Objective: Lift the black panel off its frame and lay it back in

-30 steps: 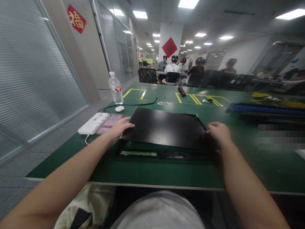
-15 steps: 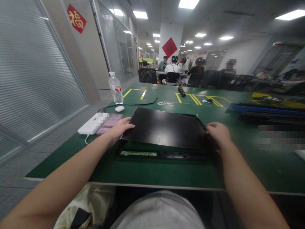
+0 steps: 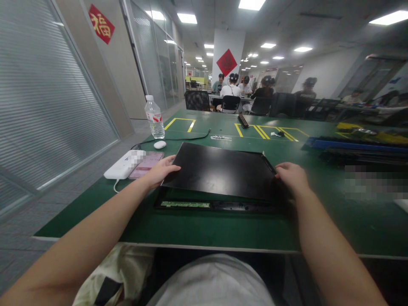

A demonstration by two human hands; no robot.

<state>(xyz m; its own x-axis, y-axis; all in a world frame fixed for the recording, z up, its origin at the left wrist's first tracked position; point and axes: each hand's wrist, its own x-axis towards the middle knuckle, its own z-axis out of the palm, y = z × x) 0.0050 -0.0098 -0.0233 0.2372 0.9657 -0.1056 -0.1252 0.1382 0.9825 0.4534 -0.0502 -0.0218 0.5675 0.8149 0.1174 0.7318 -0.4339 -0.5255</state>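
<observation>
A flat black panel (image 3: 219, 170) lies in front of me on the green table (image 3: 204, 229), its near edge raised over a black frame that shows a green circuit strip (image 3: 185, 204). My left hand (image 3: 159, 171) grips the panel's left edge, fingers curled over it. My right hand (image 3: 292, 177) holds the panel's right edge near the front corner, fingers closed around it.
Left of the panel lie a white power bank (image 3: 123, 168) and a phone (image 3: 145, 165), with a white mouse (image 3: 160, 145), a black cable and a water bottle (image 3: 154, 117) behind. Dark trays (image 3: 357, 148) are stacked at the right. Several people sit at far tables.
</observation>
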